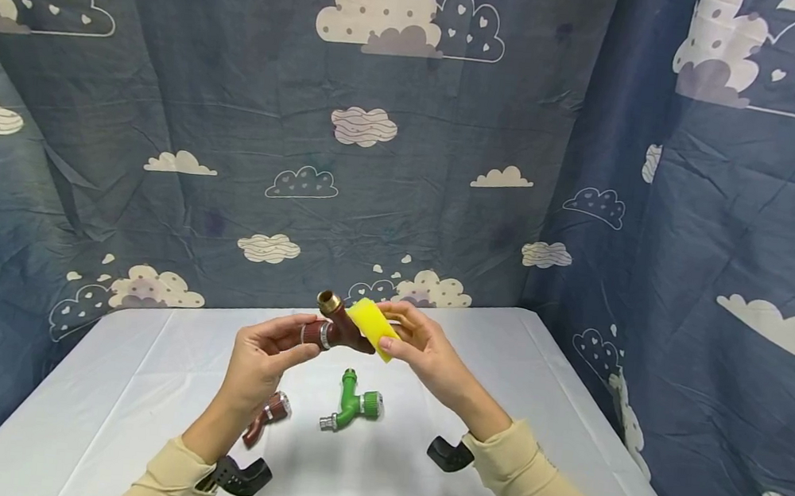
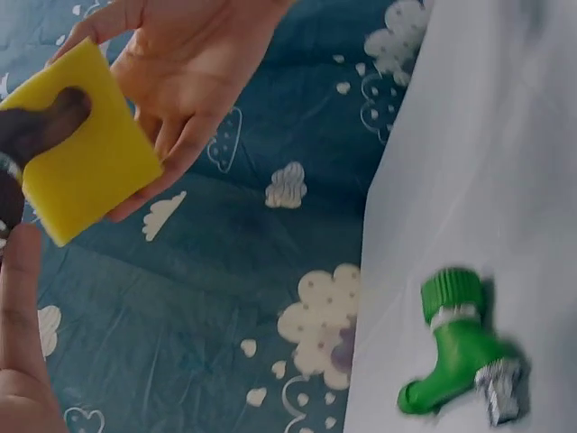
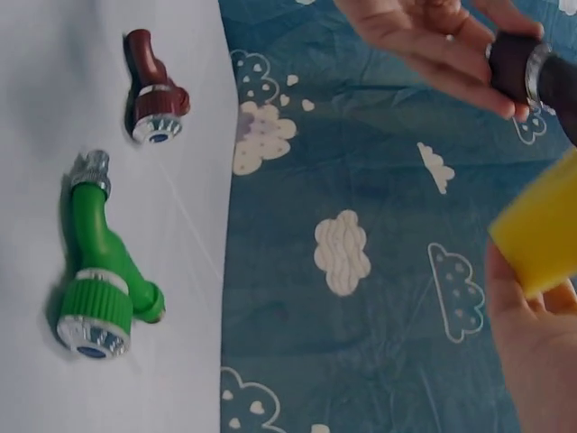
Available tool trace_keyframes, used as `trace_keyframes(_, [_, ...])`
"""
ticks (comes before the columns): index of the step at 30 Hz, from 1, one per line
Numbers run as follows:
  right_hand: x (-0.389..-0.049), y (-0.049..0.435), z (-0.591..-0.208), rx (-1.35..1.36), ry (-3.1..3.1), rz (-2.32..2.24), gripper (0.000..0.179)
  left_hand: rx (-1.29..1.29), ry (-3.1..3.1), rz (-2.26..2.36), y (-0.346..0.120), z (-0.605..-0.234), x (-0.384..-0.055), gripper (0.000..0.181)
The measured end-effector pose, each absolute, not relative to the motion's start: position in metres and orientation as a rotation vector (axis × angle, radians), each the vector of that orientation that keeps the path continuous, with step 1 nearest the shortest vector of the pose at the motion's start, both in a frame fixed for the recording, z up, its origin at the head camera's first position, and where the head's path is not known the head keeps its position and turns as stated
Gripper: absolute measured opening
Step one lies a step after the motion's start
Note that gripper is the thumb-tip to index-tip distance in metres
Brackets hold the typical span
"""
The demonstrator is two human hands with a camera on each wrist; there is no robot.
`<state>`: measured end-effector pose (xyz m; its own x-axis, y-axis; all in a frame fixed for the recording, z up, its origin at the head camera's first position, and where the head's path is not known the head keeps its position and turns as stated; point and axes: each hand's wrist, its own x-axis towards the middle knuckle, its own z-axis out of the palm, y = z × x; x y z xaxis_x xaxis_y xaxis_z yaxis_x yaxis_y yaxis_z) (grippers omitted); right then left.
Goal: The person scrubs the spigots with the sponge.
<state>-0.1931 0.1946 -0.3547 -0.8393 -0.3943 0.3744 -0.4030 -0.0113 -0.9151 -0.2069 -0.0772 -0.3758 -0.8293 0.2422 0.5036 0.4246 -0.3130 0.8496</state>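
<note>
Faucet point(image 1: 346, 329) in left hand point(image 1: 259, 362); aloft

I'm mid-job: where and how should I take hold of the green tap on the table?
Probably take the green tap by its ribbed knob, from above and the right, once the right grip is free of the yellow sponge. In the head view the chunky knob points right, away from the brown tap lying to its left; the ribs should resist slipping.

Left hand point(image 1: 260, 358), right hand point(image 1: 432, 357); apparently mid-pinch
</note>
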Motion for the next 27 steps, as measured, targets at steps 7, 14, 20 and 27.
trace_keyframes(7, [-0.19, 0.186, -0.36, 0.81, -2.014, 1.962, 0.05, -0.56, -1.59, -2.55, -0.059, -0.377, -0.207, 0.038])
trace_keyframes(14, [-0.188, 0.18, -0.365, 0.803, -1.979, 1.364, 0.048, -0.298, -1.585, -2.624, -0.048, -0.374, -0.207, 0.022])
trace_keyframes(20, [-0.191, 0.181, -0.366, 0.894, -1.975, 0.937, 0.05, -0.245, -1.639, -2.595, -0.048, -0.374, -0.207, 0.019])
trace_keyframes(27, [-0.191, 0.186, -0.365, 1.005, -2.015, 0.651, 0.053, -0.252, -1.784, -2.519, -0.051, -0.373, -0.207, 0.041])
